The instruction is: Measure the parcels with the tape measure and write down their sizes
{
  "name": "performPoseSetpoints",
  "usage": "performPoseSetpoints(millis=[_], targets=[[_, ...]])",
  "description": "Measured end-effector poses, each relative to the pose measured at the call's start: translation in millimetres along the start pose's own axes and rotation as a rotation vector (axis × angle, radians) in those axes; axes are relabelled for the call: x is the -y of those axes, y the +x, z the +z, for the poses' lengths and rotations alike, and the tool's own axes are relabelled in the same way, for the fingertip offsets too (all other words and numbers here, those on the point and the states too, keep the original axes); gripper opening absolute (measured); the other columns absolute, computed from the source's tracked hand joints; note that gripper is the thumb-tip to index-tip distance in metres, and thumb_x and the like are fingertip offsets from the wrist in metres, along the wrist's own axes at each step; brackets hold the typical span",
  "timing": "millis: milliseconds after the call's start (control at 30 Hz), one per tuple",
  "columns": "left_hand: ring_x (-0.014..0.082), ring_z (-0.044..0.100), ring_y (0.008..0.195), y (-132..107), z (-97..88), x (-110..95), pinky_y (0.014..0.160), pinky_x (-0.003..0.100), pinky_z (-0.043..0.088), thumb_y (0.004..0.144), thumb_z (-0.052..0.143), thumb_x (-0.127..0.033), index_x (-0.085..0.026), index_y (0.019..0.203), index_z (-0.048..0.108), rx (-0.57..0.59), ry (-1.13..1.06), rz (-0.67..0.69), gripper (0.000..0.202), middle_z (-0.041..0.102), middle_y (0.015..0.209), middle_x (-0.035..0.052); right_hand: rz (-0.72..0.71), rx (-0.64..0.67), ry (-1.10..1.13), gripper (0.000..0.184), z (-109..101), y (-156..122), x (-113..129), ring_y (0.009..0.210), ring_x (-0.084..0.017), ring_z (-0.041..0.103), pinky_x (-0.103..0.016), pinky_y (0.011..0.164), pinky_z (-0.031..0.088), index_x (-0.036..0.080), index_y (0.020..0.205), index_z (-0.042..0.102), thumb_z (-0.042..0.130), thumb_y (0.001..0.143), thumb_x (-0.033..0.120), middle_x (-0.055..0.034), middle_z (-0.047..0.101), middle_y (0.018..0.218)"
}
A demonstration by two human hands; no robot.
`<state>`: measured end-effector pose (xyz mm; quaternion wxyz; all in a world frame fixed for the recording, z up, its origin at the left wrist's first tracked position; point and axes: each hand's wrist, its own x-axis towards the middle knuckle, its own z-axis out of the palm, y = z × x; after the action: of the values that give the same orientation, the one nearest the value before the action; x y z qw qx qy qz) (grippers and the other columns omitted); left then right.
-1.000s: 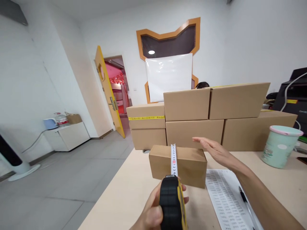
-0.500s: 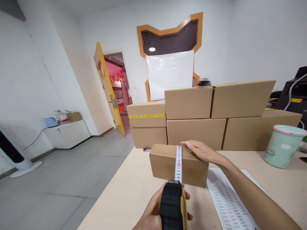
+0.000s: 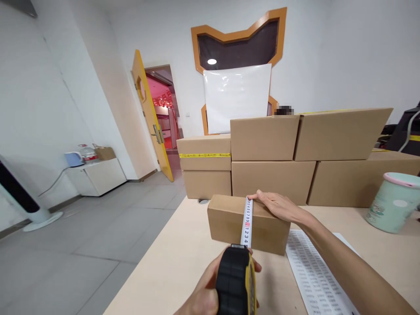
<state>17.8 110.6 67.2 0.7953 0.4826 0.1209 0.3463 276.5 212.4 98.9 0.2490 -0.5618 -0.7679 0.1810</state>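
My left hand (image 3: 205,291) is wrapped round a black and yellow tape measure (image 3: 232,280) at the bottom middle. Its white blade (image 3: 247,223) runs forward over the top and near side of a small brown cardboard box (image 3: 226,221) on the table. At the box's far top edge, my right hand (image 3: 277,205) lies over the top with its fingertips pinching the blade's end; the hook itself is hidden. A printed sheet (image 3: 310,267) lies under my right forearm, beside the box.
Stacked cardboard boxes (image 3: 272,177) line the table's far side. A mint-green bin (image 3: 392,205) with a pink rim stands at the right. Left of the wooden table (image 3: 170,267) is tiled floor, with a white cabinet (image 3: 101,177) and an open yellow door (image 3: 147,109) beyond.
The view has shifted a little, so most things sit slightly further right. Both hands keep their hold, and the blade slants a bit more across the box.
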Motion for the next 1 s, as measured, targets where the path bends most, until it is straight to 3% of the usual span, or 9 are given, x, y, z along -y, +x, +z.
performPoseSetpoints(millis=[233,467,700,1000], targets=[[0.0198,0.057,0.084,3,-4.2,-1,0.076,0.034,0.046,0.057,0.067,-0.065,-0.021,0.119,0.053,-0.005,0.131,0.005,0.077,0.055,0.122,0.0116,0.007,0.005,0.027,0.059,0,0,0,0.117,-0.034,0.052,-0.055,0.095,0.039,0.042,0.114,0.064,0.016,0.089,0.065,0.0041,0.062,0.125],[0.0268,0.057,0.093,6,-13.8,5,0.088,0.04,0.045,0.057,0.077,-0.04,-0.019,0.11,0.06,-0.066,0.183,-0.093,0.059,0.061,0.112,0.0086,0.026,0.013,0.019,0.058,0,-1,3,0.118,-0.032,0.052,-0.054,0.096,0.038,0.044,0.114,0.064,0.015,0.089,0.065,0.0055,0.062,0.124],[0.0231,0.062,0.092,23,-18.3,21,0.094,0.043,0.043,0.078,0.056,-0.054,-0.014,0.116,0.053,-0.128,0.078,-0.208,0.055,0.061,0.112,0.0128,0.034,0.029,0.003,0.061,-1,-1,5,0.12,-0.031,0.05,-0.052,0.097,0.037,0.043,0.116,0.063,0.012,0.089,0.065,0.0057,0.06,0.128],[0.019,0.062,0.088,27,-19.0,23,0.09,0.036,0.046,0.075,0.062,-0.051,-0.016,0.108,0.056,-0.192,0.034,-0.262,0.048,0.064,0.109,0.011,0.029,0.026,-0.007,0.059,-2,-2,7,0.118,-0.03,0.052,-0.05,0.096,0.038,0.044,0.114,0.063,0.015,0.089,0.065,0.0067,0.061,0.126]])
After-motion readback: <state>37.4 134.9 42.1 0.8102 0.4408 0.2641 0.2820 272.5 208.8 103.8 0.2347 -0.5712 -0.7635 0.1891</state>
